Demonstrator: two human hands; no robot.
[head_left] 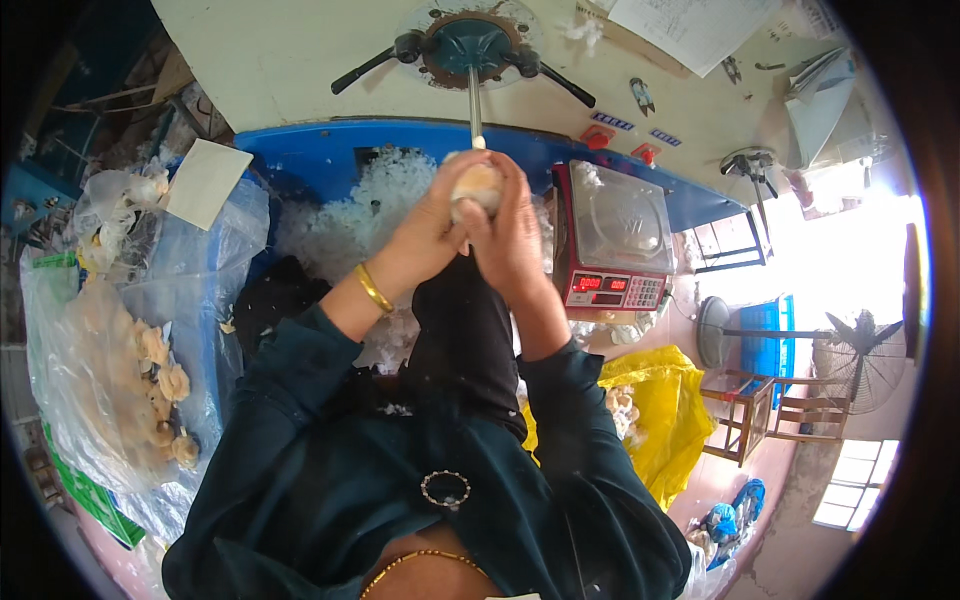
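Observation:
Both hands hold a small tan-and-white plush piece [478, 187] at the end of a thin metal tube [475, 105]. My left hand [428, 228], gold bangle at the wrist, wraps its left side. My right hand [508, 228] closes round the other side, its thumb over the front. The tube comes out of a dark green round fitting [468, 48] on a pale machine panel. Where the tube meets the plush is partly hidden by my fingers. Below my hands, white fluffy stuffing [395, 195] lies heaped against a blue edge.
Right of my hands stands a red digital scale [615, 235] with a clear-covered pan. Two black lever handles [375, 68] flank the fitting. At left, a clear plastic bag [110, 370] holds several tan plush pieces. A yellow sack [665, 420], wooden chair [740, 415] and fan [855, 365] stand at right.

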